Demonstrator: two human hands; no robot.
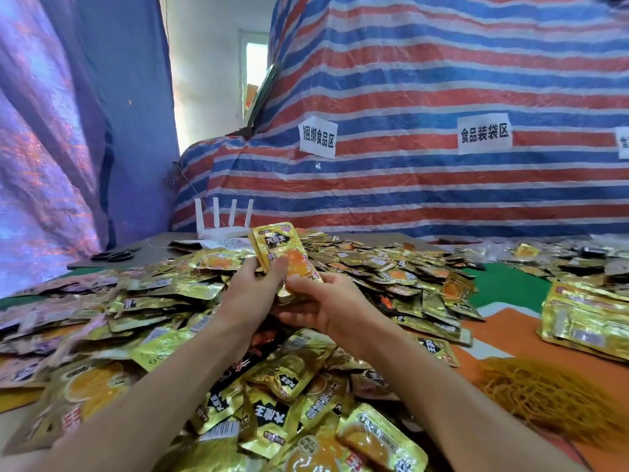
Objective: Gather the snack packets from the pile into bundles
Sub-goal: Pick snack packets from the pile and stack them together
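Centre of frame: both hands are on a small stack of packets, held upright above the pile.

- Left hand: wrapped round the stack's left edge, thumb pressed on the front packet.
- Right hand: fingers curled at the stack's lower end, cupping and squaring it from below.
- How many packets are in the stack cannot be told; several gold edges show, and no band is visible round them.

Pile: loose gold packets cover most of the lower and left frame and run back to the middle right. They are jumbled, with faces up and down.

Done so far, as it reads: 1 block of packets lies at the right edge on the orange and green mat, neatly aligned and apart from the pile. It is likely finished bundles, though no ties can be made out.

Left to do: nearly everything. The heap dwarfs the sorted block. The stack in hand looks mid-collection and not yet tied.

A tangle of yellow rubber bands sits lower right, near the right forearm.

Background:
- White router with 4 antennas, upper centre-left
- Scissors left of the router
- Striped tarp carrying paper labels
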